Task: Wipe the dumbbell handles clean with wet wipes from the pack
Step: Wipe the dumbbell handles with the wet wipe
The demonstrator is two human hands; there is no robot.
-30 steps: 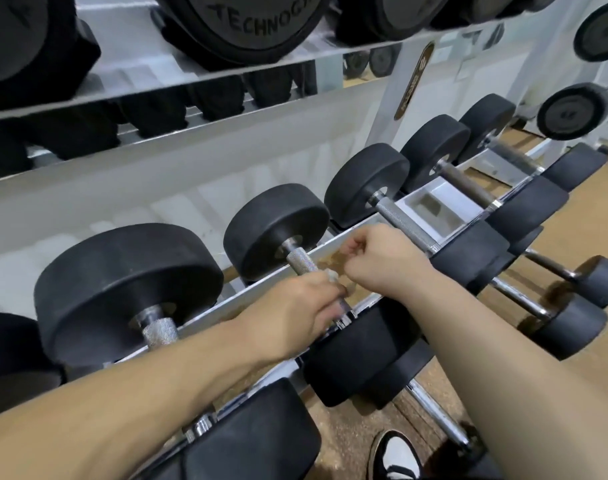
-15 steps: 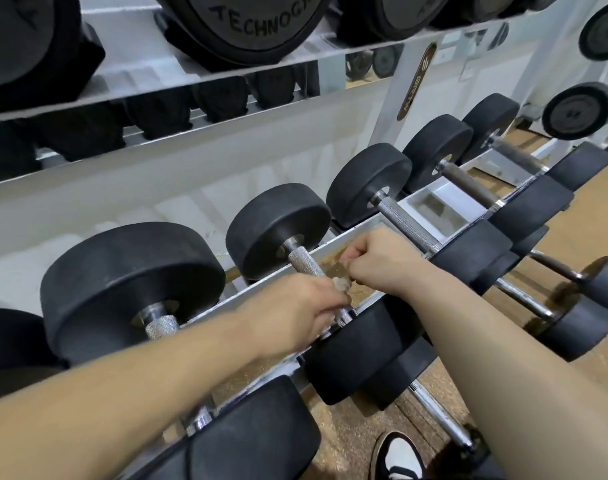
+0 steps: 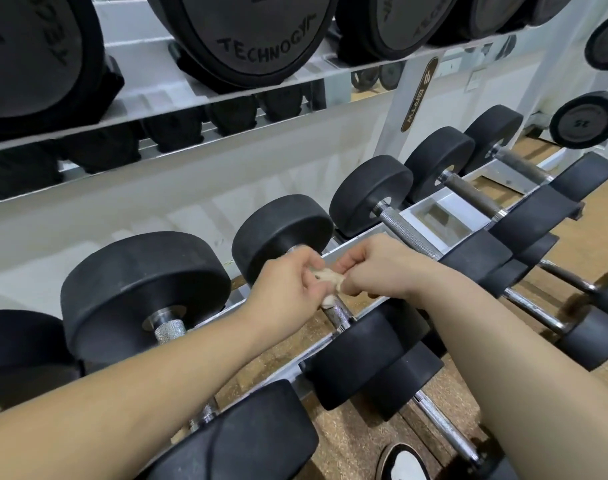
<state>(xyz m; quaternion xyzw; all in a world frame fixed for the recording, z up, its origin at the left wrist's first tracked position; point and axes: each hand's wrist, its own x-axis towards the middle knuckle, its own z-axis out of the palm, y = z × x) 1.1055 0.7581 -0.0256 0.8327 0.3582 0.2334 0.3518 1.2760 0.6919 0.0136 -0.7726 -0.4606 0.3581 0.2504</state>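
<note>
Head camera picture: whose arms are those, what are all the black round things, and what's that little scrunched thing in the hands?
The camera sits on a person's head and looks down, so the two arms are that person's own. There is no machine here, only the left hand and the right hand. The black round things are the heavy ends of dumbbells, which are weights for lifting. They lie side by side on a white metal rack, and bigger dumbbells sit on the shelf above. Each has a metal bar in the middle. Both hands pinch a small crumpled wipe right over the handle of one dumbbell, to clean it. At the bottom you can see the tip of a shoe on the brown floor.
</note>
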